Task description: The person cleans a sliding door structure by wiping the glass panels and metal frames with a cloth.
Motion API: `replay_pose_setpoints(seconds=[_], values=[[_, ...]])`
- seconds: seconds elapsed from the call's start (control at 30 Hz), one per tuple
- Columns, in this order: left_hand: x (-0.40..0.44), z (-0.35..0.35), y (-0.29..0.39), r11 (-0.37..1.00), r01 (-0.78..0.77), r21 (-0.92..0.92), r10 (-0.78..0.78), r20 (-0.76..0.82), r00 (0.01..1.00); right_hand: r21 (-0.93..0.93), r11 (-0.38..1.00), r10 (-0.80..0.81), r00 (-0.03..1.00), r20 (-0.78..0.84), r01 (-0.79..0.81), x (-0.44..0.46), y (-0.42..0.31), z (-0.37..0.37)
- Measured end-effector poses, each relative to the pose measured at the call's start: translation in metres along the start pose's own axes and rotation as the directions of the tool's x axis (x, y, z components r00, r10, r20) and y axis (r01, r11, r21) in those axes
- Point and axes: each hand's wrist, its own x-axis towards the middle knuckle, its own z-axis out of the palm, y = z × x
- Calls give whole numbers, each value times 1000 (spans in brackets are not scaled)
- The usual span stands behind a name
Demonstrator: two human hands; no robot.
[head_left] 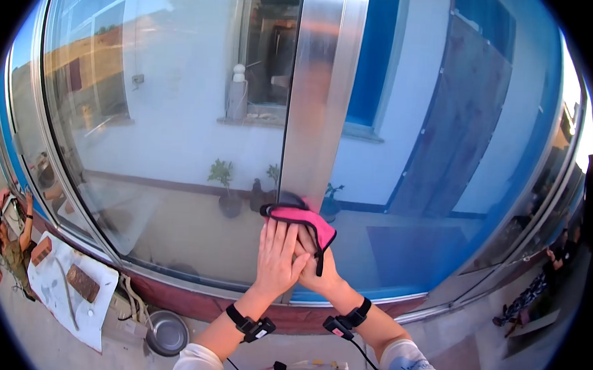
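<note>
A pink cloth with black edging [313, 220] is bunched against the lower part of a silvery metal window post [318, 113]. My right hand [320, 273] grips it, and a flap of cloth hangs over the back of that hand, hiding some fingers. Flat and with fingers stretched upward, my left hand [277, 258] lies beside and partly over the right one, its fingertips at the cloth's lower edge. Both wrists wear black straps with small devices. Glass panes stand on either side of the post, the left pane [172, 153] showing reflections.
At the far left, another person [17, 255] reaches toward the window. A white-topped table [99, 312] with bricks stands nearby, and a grey metal basin [167, 333] sits on the ground. Another person [537, 285] is at the far right. A reddish ledge [205, 301] runs below the glass.
</note>
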Motion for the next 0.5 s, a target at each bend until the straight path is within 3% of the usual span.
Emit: replay_pose_setpoints(seconds=[0.03, 0.1, 0.13, 0.2, 0.27, 0.33, 0.37, 0.47, 0.5], values=[[3, 0, -3, 1000, -16, 17, 16, -14, 1000, -70, 997, -41, 999, -12, 40, 20, -5, -12], [46, -16, 0, 991, -67, 112, 72, -42, 997, 117, 993, 17, 998, 54, -23, 29, -13, -39], [50, -10, -2, 990, -94, 107, 103, -87, 991, 20, 1000, 10, 1000, 22, -10, 30, -16, -46], [139, -23, -10, 928, -158, 339, 258, -275, 926, 106, 994, -26, 993, -113, 38, 7, 4, -62], [151, -16, -19, 870, -185, 457, 357, -326, 875, 151, 988, 3, 996, -94, 11, -19, 20, -70], [114, -3, -27, 840, -130, 527, 308, -266, 913, 212, 947, 251, 968, -21, -241, -68, 22, -65], [114, 3, -30, 848, -173, 501, 362, -309, 879, 191, 953, 240, 971, -6, -235, -71, 26, -63], [34, 41, -35, 885, -71, 461, 207, -252, 945, 89, 930, 352, 934, 56, -356, -144, 48, -64], [6, 48, -31, 897, -20, 442, 128, -216, 968, 141, 855, 488, 866, 114, -500, -162, 46, -69]])
